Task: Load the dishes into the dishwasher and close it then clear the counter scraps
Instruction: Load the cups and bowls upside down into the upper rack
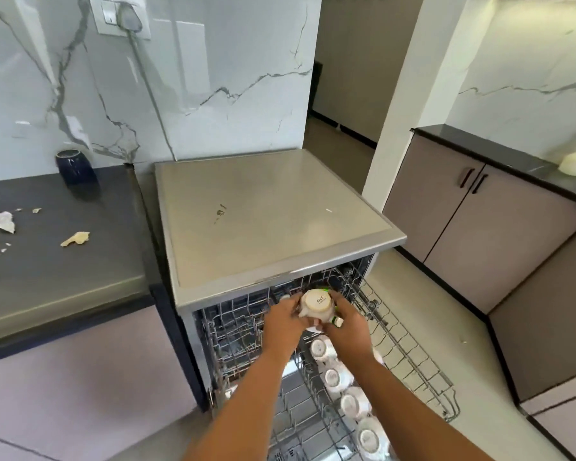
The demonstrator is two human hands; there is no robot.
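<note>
A kitchen seen from a head-worn camera looking down at an open dishwasher [280, 224]. At far left, a dark counter [64, 261] carries torn paper scraps [75, 238] and smaller crumbs near its left edge, with a dark blue vase [75, 168] standing at the back against a marble wall. In the middle, the dishwasher's steel top is bare apart from a small stain, and its upper wire rack [396, 344] is pulled out toward the viewer. Two bare arms reach in from the bottom. The left hand [281, 324] curls its fingers around the left side of an upside-down white cup [316, 306], base facing up. The right hand [348, 327] grips the same cup from the right, fingers wrapped round it; something small and green shows beside its fingers. The cup is held just above the rack's back end. Below the hands, a row of white cups [346, 390] sits upside down in the rack. At right stand taupe cabinets [463, 211] under another dark counter.
</note>
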